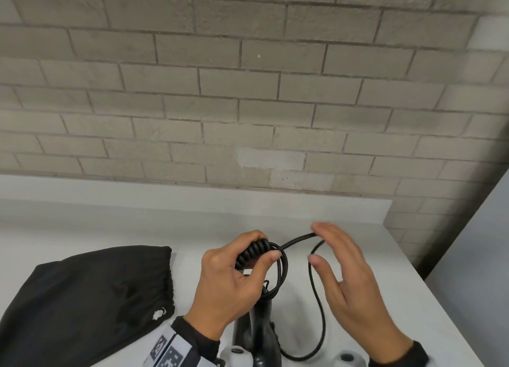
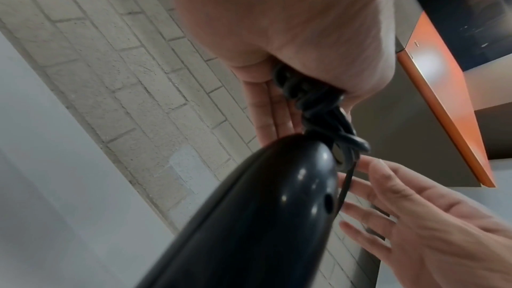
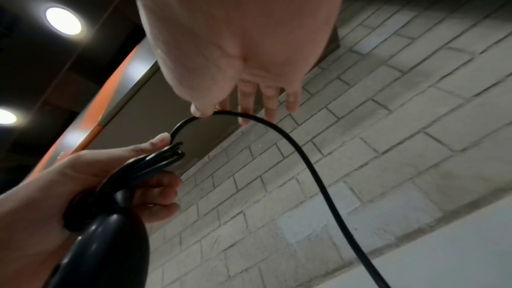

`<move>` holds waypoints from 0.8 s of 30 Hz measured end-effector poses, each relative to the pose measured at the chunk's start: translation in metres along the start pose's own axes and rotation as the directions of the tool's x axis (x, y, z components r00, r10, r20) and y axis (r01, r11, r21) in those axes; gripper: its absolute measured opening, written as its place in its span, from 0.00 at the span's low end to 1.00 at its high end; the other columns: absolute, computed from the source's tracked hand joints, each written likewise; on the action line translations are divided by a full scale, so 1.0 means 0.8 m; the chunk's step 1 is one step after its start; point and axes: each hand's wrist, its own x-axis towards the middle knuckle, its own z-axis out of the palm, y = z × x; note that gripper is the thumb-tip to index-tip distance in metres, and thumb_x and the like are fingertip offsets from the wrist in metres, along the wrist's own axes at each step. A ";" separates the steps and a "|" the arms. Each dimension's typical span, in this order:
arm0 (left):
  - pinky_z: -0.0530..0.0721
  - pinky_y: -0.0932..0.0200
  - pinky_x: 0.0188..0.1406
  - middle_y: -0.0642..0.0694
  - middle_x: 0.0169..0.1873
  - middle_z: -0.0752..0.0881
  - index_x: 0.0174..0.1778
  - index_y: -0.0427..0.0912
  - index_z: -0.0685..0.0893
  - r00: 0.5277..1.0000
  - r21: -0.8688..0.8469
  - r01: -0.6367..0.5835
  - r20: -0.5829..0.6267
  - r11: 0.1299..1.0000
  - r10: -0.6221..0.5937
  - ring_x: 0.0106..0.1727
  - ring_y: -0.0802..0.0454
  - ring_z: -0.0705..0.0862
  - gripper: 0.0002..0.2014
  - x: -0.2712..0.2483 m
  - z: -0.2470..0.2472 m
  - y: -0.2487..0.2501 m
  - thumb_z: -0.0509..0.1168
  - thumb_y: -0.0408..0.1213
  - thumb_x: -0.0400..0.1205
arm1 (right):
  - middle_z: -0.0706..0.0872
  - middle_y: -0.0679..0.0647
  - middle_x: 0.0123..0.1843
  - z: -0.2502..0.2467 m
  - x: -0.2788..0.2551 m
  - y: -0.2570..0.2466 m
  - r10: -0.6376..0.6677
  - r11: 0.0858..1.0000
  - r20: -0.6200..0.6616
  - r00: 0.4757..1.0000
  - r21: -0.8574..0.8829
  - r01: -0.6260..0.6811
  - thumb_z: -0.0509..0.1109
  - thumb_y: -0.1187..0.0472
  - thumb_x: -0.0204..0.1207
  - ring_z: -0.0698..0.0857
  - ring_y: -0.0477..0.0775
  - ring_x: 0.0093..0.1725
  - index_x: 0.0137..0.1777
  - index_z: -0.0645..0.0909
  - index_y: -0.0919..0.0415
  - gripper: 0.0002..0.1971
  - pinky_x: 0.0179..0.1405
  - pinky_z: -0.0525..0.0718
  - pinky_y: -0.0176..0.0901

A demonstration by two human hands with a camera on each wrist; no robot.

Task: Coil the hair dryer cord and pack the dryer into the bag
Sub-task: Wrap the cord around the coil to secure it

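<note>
The black hair dryer (image 1: 260,331) is being kept nearest the viewer, its handle pointing up toward the hands, above the white counter (image 1: 385,256); the coiled part of the cord (image 1: 252,252) is being gripped by the curled fingers of the left hand (image 1: 231,281); a loose loop of cord is being guided by the right hand (image 1: 349,278), its fingers straight and spread, the strand lying against the thumb; the black bag (image 1: 91,292) is being left flat on the counter, left of the hands; a brick wall (image 1: 248,91) is standing behind.
</note>
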 end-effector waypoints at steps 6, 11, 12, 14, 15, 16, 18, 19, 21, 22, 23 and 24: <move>0.86 0.68 0.39 0.56 0.37 0.90 0.50 0.44 0.89 1.000 -0.049 0.022 0.011 0.999 -0.022 0.35 0.56 0.91 0.14 -0.004 -0.007 0.000 0.77 0.47 0.74 | 0.83 0.40 0.37 -0.007 0.036 -0.017 -0.129 0.977 -0.070 0.989 0.164 0.139 0.71 0.59 0.80 0.80 0.43 0.32 0.47 0.86 0.58 0.04 0.35 0.77 0.31; 0.88 0.61 0.41 0.52 0.37 0.91 0.46 0.44 0.90 0.996 -0.108 0.091 0.022 0.990 -0.089 0.35 0.51 0.91 0.15 -0.004 -0.007 0.001 0.80 0.46 0.69 | 0.89 0.43 0.40 0.009 0.046 -0.031 0.008 0.953 -0.120 0.993 0.302 0.029 0.76 0.57 0.77 0.85 0.47 0.37 0.47 0.87 0.56 0.04 0.37 0.81 0.33; 0.87 0.61 0.41 0.52 0.36 0.90 0.45 0.44 0.90 0.996 -0.112 0.089 0.021 0.990 -0.087 0.36 0.51 0.91 0.13 -0.004 -0.007 0.001 0.80 0.46 0.70 | 0.89 0.43 0.40 0.013 0.047 -0.033 0.052 0.942 -0.108 0.993 0.336 -0.012 0.75 0.57 0.76 0.87 0.47 0.38 0.46 0.88 0.55 0.03 0.38 0.82 0.32; 0.87 0.61 0.42 0.52 0.35 0.90 0.44 0.44 0.90 0.997 -0.107 0.071 0.014 0.992 -0.070 0.36 0.50 0.90 0.11 -0.003 -0.009 0.002 0.78 0.47 0.73 | 0.90 0.43 0.39 0.020 0.047 -0.037 0.131 0.913 -0.081 0.988 0.399 -0.088 0.75 0.56 0.74 0.88 0.46 0.38 0.44 0.89 0.53 0.03 0.38 0.82 0.31; 0.87 0.60 0.41 0.53 0.35 0.90 0.44 0.45 0.89 0.998 -0.095 0.057 0.008 0.994 -0.057 0.37 0.50 0.90 0.11 -0.003 -0.010 0.001 0.77 0.47 0.74 | 0.90 0.43 0.37 0.024 0.046 -0.039 0.168 0.896 -0.068 0.983 0.426 -0.123 0.75 0.56 0.74 0.87 0.45 0.35 0.43 0.89 0.52 0.02 0.36 0.81 0.32; 0.87 0.59 0.40 0.53 0.35 0.89 0.44 0.46 0.89 0.999 -0.081 0.040 -0.002 0.996 -0.040 0.37 0.50 0.90 0.10 -0.003 -0.011 0.001 0.76 0.48 0.75 | 0.90 0.44 0.35 0.029 0.045 -0.041 0.203 0.879 -0.054 0.978 0.450 -0.158 0.75 0.56 0.74 0.85 0.45 0.32 0.42 0.89 0.51 0.02 0.34 0.81 0.34; 0.87 0.58 0.38 0.54 0.35 0.89 0.45 0.48 0.89 0.999 -0.060 0.002 -0.033 0.998 -0.004 0.36 0.51 0.90 0.08 -0.004 -0.011 0.003 0.75 0.48 0.77 | 0.88 0.47 0.31 0.039 0.039 -0.043 0.263 0.847 -0.008 0.965 0.481 -0.227 0.75 0.56 0.75 0.82 0.48 0.28 0.39 0.89 0.50 0.04 0.31 0.80 0.38; 0.87 0.60 0.38 0.55 0.36 0.90 0.45 0.49 0.88 0.999 -0.057 -0.015 -0.052 0.998 0.012 0.37 0.52 0.90 0.07 -0.005 -0.011 0.004 0.74 0.47 0.77 | 0.88 0.49 0.30 0.043 0.035 -0.044 0.281 0.831 0.027 0.959 0.492 -0.258 0.74 0.54 0.76 0.82 0.50 0.29 0.39 0.89 0.50 0.05 0.31 0.81 0.40; 0.87 0.64 0.40 0.57 0.39 0.90 0.47 0.48 0.89 0.996 -0.059 -0.030 -0.087 0.998 0.025 0.40 0.55 0.91 0.06 -0.007 -0.009 0.005 0.73 0.44 0.77 | 0.89 0.51 0.34 0.047 0.025 -0.049 0.281 0.784 0.113 0.953 0.546 -0.295 0.72 0.48 0.78 0.84 0.51 0.33 0.44 0.89 0.49 0.08 0.35 0.84 0.43; 0.87 0.64 0.41 0.57 0.40 0.91 0.48 0.47 0.89 0.994 -0.063 -0.028 -0.103 0.998 0.022 0.41 0.55 0.91 0.06 -0.008 -0.008 0.005 0.73 0.43 0.78 | 0.90 0.51 0.37 0.047 0.019 -0.052 0.263 0.750 0.161 0.951 0.586 -0.306 0.72 0.44 0.76 0.85 0.49 0.35 0.48 0.89 0.48 0.10 0.38 0.84 0.43; 0.87 0.65 0.42 0.57 0.40 0.91 0.49 0.46 0.88 0.993 -0.063 -0.024 -0.119 0.998 0.017 0.42 0.56 0.91 0.07 -0.009 -0.007 0.005 0.72 0.43 0.78 | 0.90 0.49 0.40 0.046 0.013 -0.054 0.241 0.720 0.211 0.947 0.616 -0.321 0.73 0.42 0.74 0.85 0.48 0.37 0.52 0.88 0.47 0.12 0.40 0.84 0.43; 0.86 0.66 0.42 0.57 0.40 0.91 0.50 0.46 0.88 0.991 -0.058 -0.018 -0.133 0.998 0.011 0.42 0.56 0.92 0.08 -0.009 -0.007 0.005 0.72 0.43 0.78 | 0.90 0.48 0.43 0.046 0.008 -0.057 0.222 0.704 0.264 0.939 0.623 -0.341 0.75 0.42 0.71 0.85 0.51 0.39 0.55 0.87 0.46 0.15 0.42 0.85 0.47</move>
